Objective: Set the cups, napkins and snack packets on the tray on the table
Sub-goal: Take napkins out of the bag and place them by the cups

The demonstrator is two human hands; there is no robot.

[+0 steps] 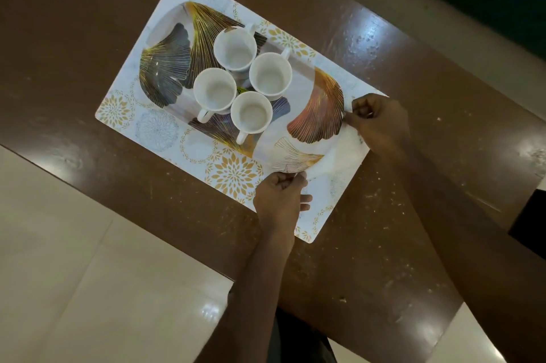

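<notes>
A: Where is the tray?
B: The oval tray (316, 114), which has a leaf pattern, lies on a flowered placemat (233, 173). The placemat lies on the brown table (413, 81).

A: And the cups?
B: Four white cups stand upright on the tray, close together around its middle. They are the far cup (235, 47), the right cup (270, 76), the left cup (214, 90) and the near cup (251, 114). All four look empty inside. The handles of the far and right cups point to the far right, and the handles of the left and near cups point toward the near side.

A: Is something between them?
B: A small green and yellow thing (240, 90) shows in the gap between the cups. It is too hidden to say what it is.

A: What do the hands do?
B: Both hold the right end of the tray. The left hand (280, 194) has its fingers curled on the near rim. The right hand (378, 120) pinches the rim at the right tip, with its fingers bent and close together.

A: Anything else?
B: A pale tiled floor (74, 274) shows on the near left, beside the table
</notes>
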